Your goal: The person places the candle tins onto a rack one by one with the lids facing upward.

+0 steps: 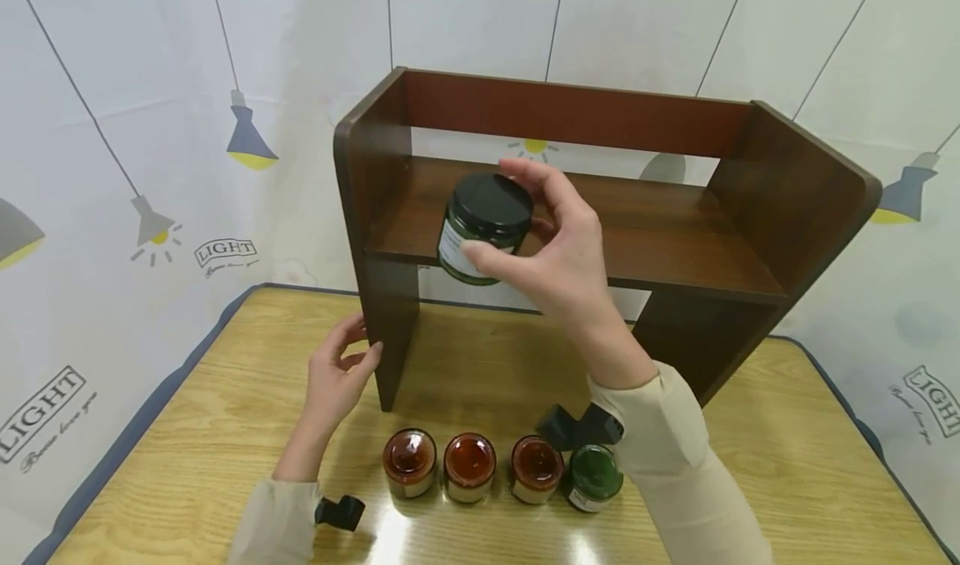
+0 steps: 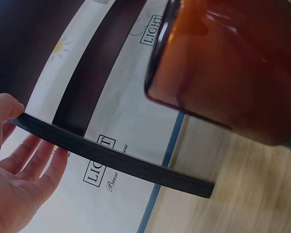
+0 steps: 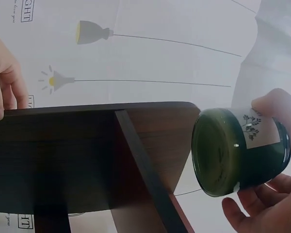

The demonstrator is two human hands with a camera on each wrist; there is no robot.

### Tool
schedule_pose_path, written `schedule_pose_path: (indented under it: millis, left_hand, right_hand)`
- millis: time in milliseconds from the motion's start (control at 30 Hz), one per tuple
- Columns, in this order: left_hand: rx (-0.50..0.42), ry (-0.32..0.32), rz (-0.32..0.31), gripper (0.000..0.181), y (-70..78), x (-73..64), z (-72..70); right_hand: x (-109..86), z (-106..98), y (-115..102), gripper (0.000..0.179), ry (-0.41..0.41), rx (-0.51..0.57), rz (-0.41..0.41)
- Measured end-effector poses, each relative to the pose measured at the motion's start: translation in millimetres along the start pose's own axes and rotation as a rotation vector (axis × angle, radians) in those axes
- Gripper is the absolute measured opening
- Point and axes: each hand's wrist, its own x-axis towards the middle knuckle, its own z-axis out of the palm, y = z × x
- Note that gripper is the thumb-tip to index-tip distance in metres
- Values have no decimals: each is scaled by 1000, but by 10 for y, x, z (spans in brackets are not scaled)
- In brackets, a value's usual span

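My right hand (image 1: 562,257) holds a green glass jar (image 3: 233,153) with a black lid (image 1: 492,200) and a white label, thumb on one side and fingers on the other. In the head view it appears in front of the upper board of a dark brown wooden shelf (image 1: 690,252). Down at the shelf's left side panel (image 2: 111,155), my left hand (image 1: 337,386) grips the front edge between thumb and fingers. Three amber jars (image 1: 469,465) and another green jar (image 1: 595,475) stand in a row on the table before the shelf. One amber jar (image 2: 233,73) looms large in the left wrist view.
The shelf stands on a light wood table (image 1: 225,398), with an open space under its board and a red-brown back rail (image 1: 577,115). Behind hangs a white curtain (image 1: 315,32) printed with lamps. Black camera mounts (image 1: 341,512) sit at the wrists.
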Motion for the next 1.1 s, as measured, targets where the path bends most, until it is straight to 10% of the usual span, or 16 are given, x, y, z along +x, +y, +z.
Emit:
schedule_pose_path:
  millis: [333,1100]
  left_hand:
    - [28,-8,26,36,317,-9,15]
    - [-5,-3,30,36,280,-15,15]
  right_hand:
    - [163,93,96,57,-45,-7,44]
    - [449,346,265,62,-108,-38,231]
